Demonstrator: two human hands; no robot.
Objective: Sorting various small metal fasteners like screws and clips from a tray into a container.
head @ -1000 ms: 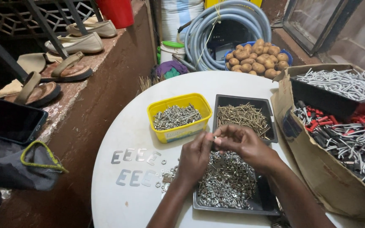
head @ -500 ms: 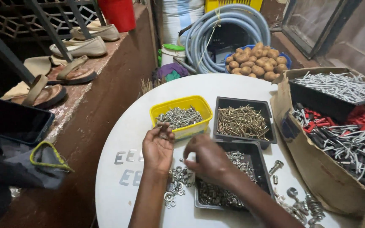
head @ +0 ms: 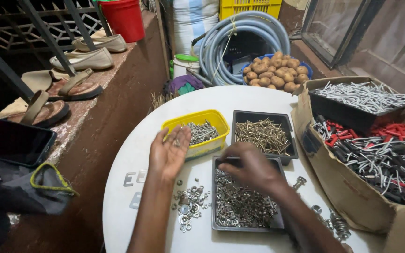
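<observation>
My left hand [head: 168, 152] is held palm up, fingers apart, at the near edge of the yellow tub [head: 214, 121] of silver screws; a small screw seems to lie near its fingertips. My right hand [head: 251, 166] reaches down into the near black tray [head: 216, 220] of mixed silver bolts and nuts, fingers curled; what they pinch is hidden. A second black tray [head: 287, 140] holds brass-coloured screws. Loose nuts and washers [head: 191, 206] lie on the white round table [head: 132, 206] below my left hand.
A cardboard box [head: 333, 182] at right holds red and black-handled fasteners and a black tray of long nails [head: 362, 96]. Loose bolts [head: 336, 222] lie beside it. Beyond the table are potatoes [head: 275, 70], coiled hose [head: 244, 33], a red bucket [head: 125, 18] and sandals [head: 71, 89] on a ledge.
My left hand has moved up from the table to the yellow tub and turned palm up. My right hand has slid right, deeper over the near tray.
</observation>
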